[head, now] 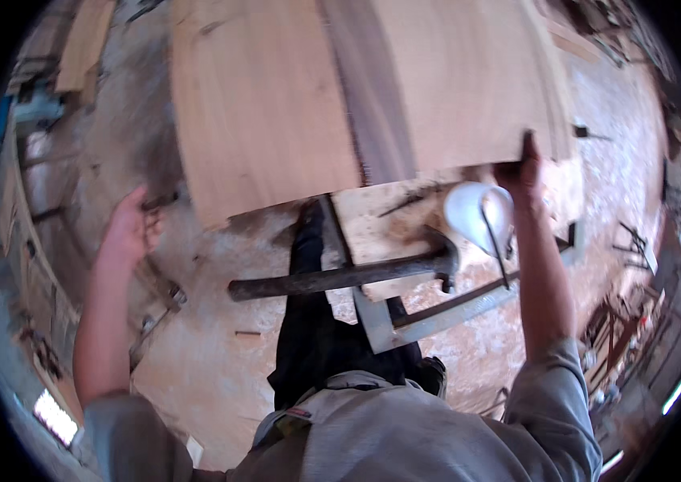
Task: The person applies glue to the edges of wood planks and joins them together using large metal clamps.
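A wide wooden panel (268,102), pale with a darker lengthwise strip (376,96), extends ahead of me. My right hand (524,175) grips its near right edge, thumb on top and the other fingers hidden beneath. Off the panel's left side is my left hand (133,226), apart from it, with fingers partly curled. A dark shape at its fingertips is too blurred to identify. Below the panel's near edge a claw hammer (340,277) lies across a pale board (364,229). A white plastic container (476,211) with a thin dark stick (495,247) stands near my right wrist.
A metal frame (455,310) supports the board just in front of my legs (304,337). Tools and a wooden bar (160,283) lie to the left. Planks (84,48) stand at the far left, and wood scraps (623,319) are heaped on the right.
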`<state>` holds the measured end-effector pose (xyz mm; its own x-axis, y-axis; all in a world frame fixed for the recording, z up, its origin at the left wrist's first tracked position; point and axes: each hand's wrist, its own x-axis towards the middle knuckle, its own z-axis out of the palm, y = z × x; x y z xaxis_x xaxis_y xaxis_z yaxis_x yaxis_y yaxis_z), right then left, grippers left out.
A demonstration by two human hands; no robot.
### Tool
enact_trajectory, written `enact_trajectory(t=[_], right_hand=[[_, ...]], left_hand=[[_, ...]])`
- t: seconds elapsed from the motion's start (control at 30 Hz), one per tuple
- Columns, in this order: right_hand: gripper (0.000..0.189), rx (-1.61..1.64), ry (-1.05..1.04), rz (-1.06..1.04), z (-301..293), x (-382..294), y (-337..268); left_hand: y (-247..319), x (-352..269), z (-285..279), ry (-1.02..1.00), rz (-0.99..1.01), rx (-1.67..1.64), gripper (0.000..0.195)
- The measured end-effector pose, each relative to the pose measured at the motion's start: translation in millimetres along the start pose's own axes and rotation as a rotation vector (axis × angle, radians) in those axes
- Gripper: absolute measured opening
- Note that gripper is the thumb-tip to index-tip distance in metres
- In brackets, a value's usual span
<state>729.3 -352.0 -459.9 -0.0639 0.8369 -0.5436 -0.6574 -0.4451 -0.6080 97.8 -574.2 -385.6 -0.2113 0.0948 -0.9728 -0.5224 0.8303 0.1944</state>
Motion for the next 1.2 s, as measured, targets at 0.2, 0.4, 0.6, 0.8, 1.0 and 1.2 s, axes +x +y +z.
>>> enact_trajectory(t=[0.2, 0.4, 0.6, 0.8, 1.0, 1.2], right_hand=[[0.04, 0.017, -0.118, 0.045, -21, 4, -7], [0.044, 0.067, -0.151, 0.081, -27, 5, -3], [0.047, 0.033, 0.061, -0.041, 6, -9, 5], [0.053, 0.072, 0.007, -0.027, 29, -29, -3], [0.049, 0.089, -0.018, 0.039, 28, -22, 4], [0.048, 0.109, 0.014, -0.067, 32, -20, 10]], left_hand=[[-20, 3, 39, 0.33, 0.289, -0.084, 0.02], [-44, 48, 38, 0.245, 0.657, -0.494, 0.018], [-44, 50, 81, 0.345, 0.781, -0.722, 0.043], [-9, 69, -33, 0.232, 0.594, 0.598, 0.063], [-8, 10, 24, 0.085, 0.132, 0.055, 0.037], [0, 46, -9, 0.02, 0.219, 0.057, 0.03]])
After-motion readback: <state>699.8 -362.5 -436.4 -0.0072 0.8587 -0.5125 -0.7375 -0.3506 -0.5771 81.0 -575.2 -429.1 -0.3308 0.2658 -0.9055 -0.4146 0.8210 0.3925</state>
